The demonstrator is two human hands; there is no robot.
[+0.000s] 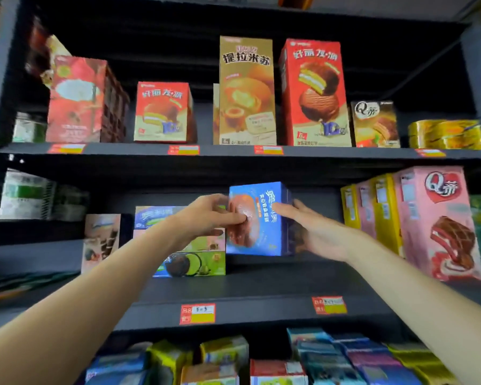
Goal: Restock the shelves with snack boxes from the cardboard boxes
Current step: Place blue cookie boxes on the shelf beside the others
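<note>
**Blue box held at the middle shelf**

Blue snack box [257, 219] upright on the middle shelf [261, 284], caught between both grips. Left hand [206, 215] clasped on the box's front left edge, thumb across the printed cake, fingers wrapped behind the edge. Right hand [314, 229] pressed flat against the box's right side, fingers on the front corner; grasping the same box. Box bottom touching or just above the shelf board; cannot tell which.

Just left of the box, touching it, a stack of flat boxes [189, 245], green one at the bottom. Further left, a pale box [102, 240] standing alone. Well to the right, a row of yellow and pink boxes [417, 220], upright, packed side by side.

On the top shelf [233, 150]: red boxes [314, 93], a tall tan box [246, 90], gold tins [446, 134] at far right. On the bottom shelf, mixed boxes [331, 357], blurred.
</note>
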